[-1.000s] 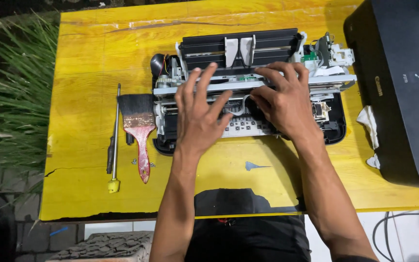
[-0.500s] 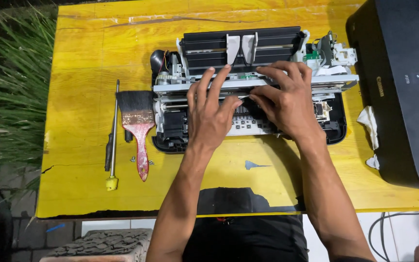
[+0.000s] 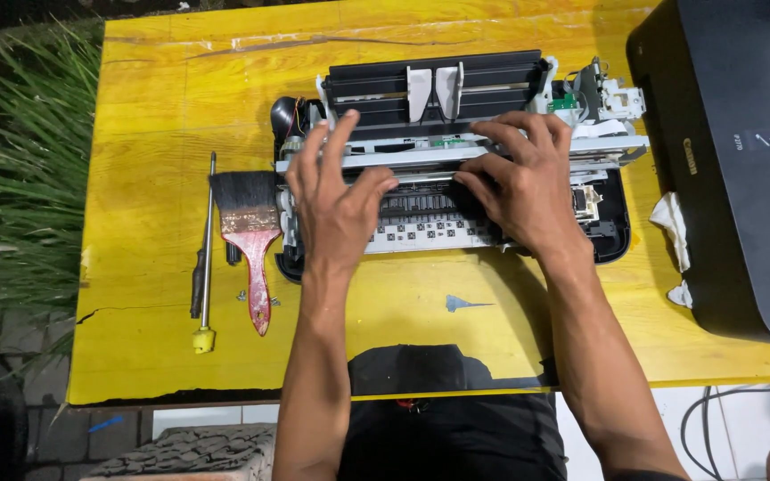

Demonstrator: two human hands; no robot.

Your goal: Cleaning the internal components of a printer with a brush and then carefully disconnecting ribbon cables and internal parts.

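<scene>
Now both hands lie on the opened black and grey printer mechanism (image 3: 456,160) at the centre of the yellow wooden table (image 3: 153,98). Left hand (image 3: 336,200) has fingers spread flat, gripping nothing; right hand (image 3: 523,183) has fingers curled over the metal rail. At 9 o'clock lies a red-handled paintbrush (image 3: 249,236).

A yellow wooden table (image 3: 162,98) is carrying an opened printer (image 3: 438,107) under the left hand (image 3: 336,209) and right hand (image 3: 523,187). A paintbrush (image 3: 251,232) and screwdriver (image 3: 202,267) are lying left of the left hand; a black cover (image 3: 733,151) and white rag (image 3: 675,227) are sitting right of the right hand.
</scene>
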